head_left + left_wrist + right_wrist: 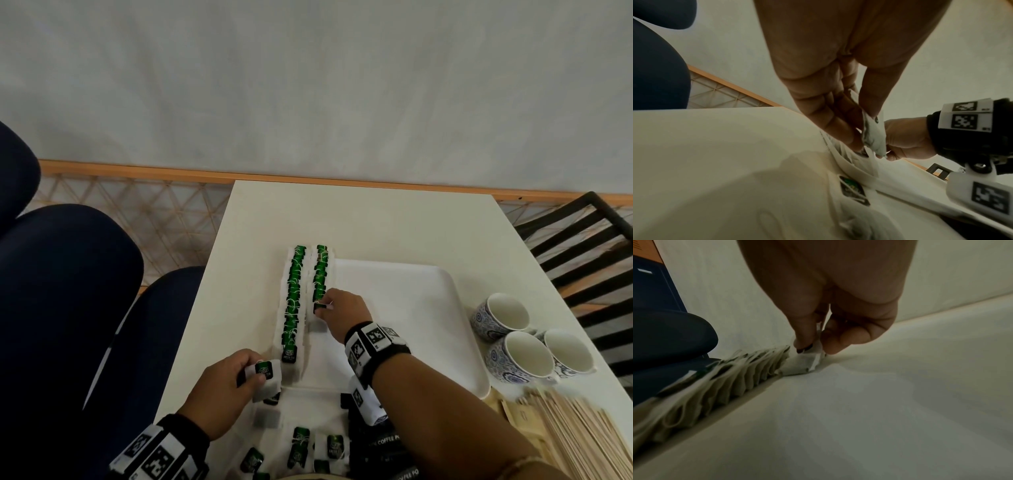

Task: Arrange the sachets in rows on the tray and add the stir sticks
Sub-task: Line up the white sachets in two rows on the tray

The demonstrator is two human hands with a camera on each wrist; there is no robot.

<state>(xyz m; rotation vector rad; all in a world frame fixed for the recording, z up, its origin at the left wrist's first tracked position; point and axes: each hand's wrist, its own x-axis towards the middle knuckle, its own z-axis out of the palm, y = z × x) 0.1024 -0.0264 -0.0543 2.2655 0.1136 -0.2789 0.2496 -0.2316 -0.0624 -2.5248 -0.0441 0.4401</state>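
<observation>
Left hand [219, 387] pinches sachet [265, 375]; right hand [344, 310] pinches tea bag [319, 305] on tray [411, 308].

Soft, even light in the head view, wide-angle bending at the edges; both wrist views dim, yellowish and grainy, with motion blur and a broad shadow across the table [715, 154]

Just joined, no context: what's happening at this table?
A person is lining up green tea bags in rows along the white tray's left side. The right hand sets a bag at the near end of the shorter second row; the left hand holds the next bag. The wooden stir sticks lie untouched.
</observation>
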